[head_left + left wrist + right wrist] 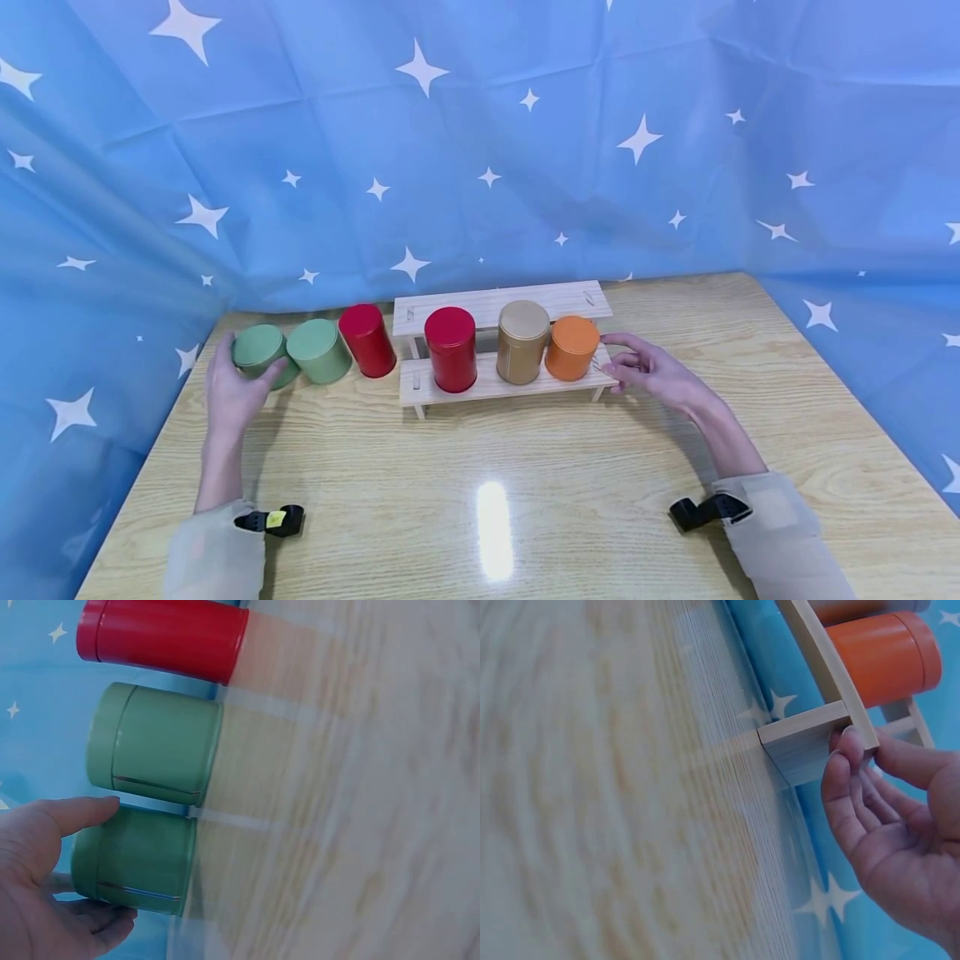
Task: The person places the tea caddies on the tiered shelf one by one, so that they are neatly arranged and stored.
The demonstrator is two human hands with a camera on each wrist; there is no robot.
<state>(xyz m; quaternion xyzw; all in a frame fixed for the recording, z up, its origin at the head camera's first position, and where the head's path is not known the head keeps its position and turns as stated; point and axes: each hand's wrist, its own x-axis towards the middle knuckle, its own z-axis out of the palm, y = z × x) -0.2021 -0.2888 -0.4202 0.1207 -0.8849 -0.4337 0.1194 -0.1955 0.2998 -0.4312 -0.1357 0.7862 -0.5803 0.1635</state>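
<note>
At the far left, my left hand (231, 392) holds the outermost green tin (258, 346), thumb on one side and fingers on the other. A second green tin (161, 746) stands right beside it, followed by a red tin (369, 343). My right hand (651, 375) pinches the right end of the lower board of a two-step wooden rack (487, 385), thumb above and fingertips underneath, as the right wrist view shows. Upright on that board are a taller red tin (452, 354), a gold tin (521, 346) and, nearest this hand, an orange tin (885, 660).
The rack's upper board (480, 307) runs behind the tins. All of this stands on a wood-grain table (390, 500), toward its back edge. A blue curtain with white stars (480, 150) hangs behind and along both sides.
</note>
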